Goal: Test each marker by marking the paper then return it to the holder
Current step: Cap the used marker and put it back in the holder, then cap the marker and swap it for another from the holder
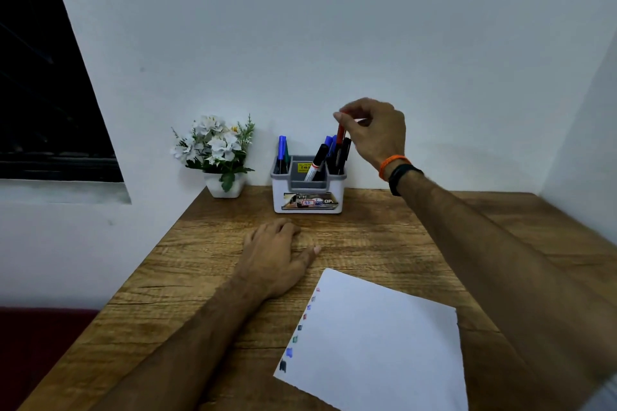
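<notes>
Red marker (340, 135) upright in the white holder's (307, 202) right compartment, marked paper (377, 340) nearby.

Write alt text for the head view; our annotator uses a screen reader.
The right hand pinches a red marker at the right compartment of a white marker holder on a wooden table. The left hand rests on the table beside a paper with colour marks along its edge.

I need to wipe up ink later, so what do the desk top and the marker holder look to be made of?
Desk top: wood or wood-look laminate, matte, with visible brown grain. Marker holder: likely moulded plastic, white body with grey insert, smooth, slightly glossy.
</notes>
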`<state>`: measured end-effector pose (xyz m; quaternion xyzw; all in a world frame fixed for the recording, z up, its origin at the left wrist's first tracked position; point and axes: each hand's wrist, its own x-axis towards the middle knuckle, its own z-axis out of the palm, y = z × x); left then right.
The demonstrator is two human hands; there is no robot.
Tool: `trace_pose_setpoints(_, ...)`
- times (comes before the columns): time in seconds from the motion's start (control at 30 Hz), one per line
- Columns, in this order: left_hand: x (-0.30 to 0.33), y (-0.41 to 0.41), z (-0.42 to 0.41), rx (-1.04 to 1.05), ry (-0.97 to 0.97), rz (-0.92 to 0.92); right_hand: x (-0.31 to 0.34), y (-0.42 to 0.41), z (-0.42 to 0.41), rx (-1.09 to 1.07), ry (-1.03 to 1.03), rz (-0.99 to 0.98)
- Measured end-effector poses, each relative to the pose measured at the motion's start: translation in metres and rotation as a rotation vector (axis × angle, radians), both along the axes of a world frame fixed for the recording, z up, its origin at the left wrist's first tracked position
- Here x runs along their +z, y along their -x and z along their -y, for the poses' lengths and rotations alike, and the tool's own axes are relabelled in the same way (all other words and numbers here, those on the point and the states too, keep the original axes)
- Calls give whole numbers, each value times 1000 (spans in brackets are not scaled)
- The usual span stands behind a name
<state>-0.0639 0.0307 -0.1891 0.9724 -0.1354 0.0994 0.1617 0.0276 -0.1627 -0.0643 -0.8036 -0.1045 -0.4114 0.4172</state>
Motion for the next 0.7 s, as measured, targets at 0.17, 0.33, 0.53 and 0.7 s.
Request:
trace_pose_setpoints(0.17, 1, 1, 0, 3, -1, -11, -6, 1, 2, -37, 98, 2)
trace_pose_setpoints(0.33, 2, 2, 0, -1, -3, -14, -3, 8, -7, -9, 128, 36)
trace_pose_setpoints(0.53, 6, 2, -2, -12, -9, -61, 7, 5, -30, 66, 306, -82)
trace_pose_setpoints(0.7, 8, -2, -11, 67, -54, -64, 15, -5, -52, 55, 642, -201)
